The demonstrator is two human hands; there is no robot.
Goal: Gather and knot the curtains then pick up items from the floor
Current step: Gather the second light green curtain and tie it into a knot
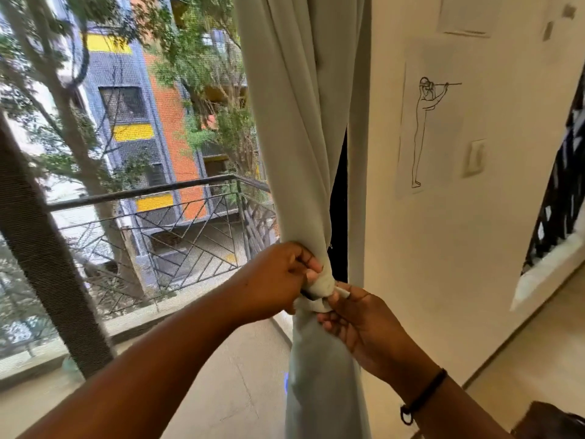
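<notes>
A pale grey-green curtain [294, 128] hangs gathered into one thick bundle beside the cream wall. At waist height the fabric is twisted into a knot [321, 288]. My left hand [278, 280] grips the knot from the left, fingers curled into the cloth. From the right, my right hand [357, 318] pinches a small end of fabric sticking out of the knot. Below the knot the curtain tail [319, 384] hangs straight down. No floor items are visible.
A mesh screen door [126, 153] with a dark frame post [47, 248] opens onto a balcony with a metal railing [177, 223]. The cream wall [443, 232] carries a line drawing [427, 128] and a switch [474, 158]. A dark object [550, 419] sits bottom right.
</notes>
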